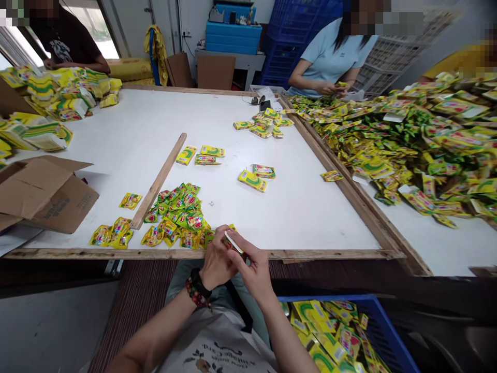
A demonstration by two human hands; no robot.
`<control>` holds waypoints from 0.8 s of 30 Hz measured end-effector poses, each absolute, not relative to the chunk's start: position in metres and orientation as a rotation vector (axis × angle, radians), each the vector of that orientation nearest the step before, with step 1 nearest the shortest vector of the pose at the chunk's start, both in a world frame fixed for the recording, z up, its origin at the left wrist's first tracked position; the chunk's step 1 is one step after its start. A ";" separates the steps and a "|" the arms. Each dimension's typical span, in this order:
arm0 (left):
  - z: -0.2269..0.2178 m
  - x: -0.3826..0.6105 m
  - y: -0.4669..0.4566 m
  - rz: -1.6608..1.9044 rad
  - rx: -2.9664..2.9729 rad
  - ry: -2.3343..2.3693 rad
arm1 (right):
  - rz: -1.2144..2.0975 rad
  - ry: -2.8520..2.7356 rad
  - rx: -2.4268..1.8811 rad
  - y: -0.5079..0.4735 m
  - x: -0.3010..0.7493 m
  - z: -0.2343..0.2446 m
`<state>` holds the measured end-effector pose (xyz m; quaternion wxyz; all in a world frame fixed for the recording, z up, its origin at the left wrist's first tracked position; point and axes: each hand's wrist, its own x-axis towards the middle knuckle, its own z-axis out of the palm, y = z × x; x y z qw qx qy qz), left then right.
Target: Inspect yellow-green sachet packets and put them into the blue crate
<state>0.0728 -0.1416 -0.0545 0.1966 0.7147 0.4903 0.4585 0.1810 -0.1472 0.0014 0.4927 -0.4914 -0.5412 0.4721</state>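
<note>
Packets (pixel 180 202) flank a strip (pixel 159 180) at near left on the table (pixel 310 223); a carton (pixel 64 194) stands farther left, a heap of packs (pixel 407 140) right, a crate (pixel 392 331) near right.

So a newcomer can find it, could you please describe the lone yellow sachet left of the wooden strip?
On the white tabletop, find the wooden strip lying left of the green sachet pile. Just left of the strip's near half lies a yellow sachet. It sits apart, while the other yellow sachets on that side cluster nearer the table's front edge.
</note>
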 end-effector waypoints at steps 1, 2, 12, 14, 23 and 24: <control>-0.054 0.073 -0.143 1.265 1.977 1.406 | 1.066 -1.358 -1.233 -0.148 0.179 0.002; -0.054 0.073 -0.145 1.239 1.965 1.448 | 1.007 -1.371 -1.273 -0.149 0.178 0.002; -0.055 0.075 -0.146 1.024 1.985 1.548 | 1.026 -1.616 -1.219 -0.136 0.189 0.006; -0.053 0.075 -0.145 1.033 1.930 1.546 | 0.992 -1.730 -1.182 -0.138 0.186 0.007; -0.019 0.035 -0.137 0.822 2.280 1.459 | 0.691 -2.001 -2.288 -0.210 0.295 -0.006; -0.018 0.029 -0.134 0.754 2.306 1.590 | 0.657 -2.026 -2.514 -0.219 0.317 -0.010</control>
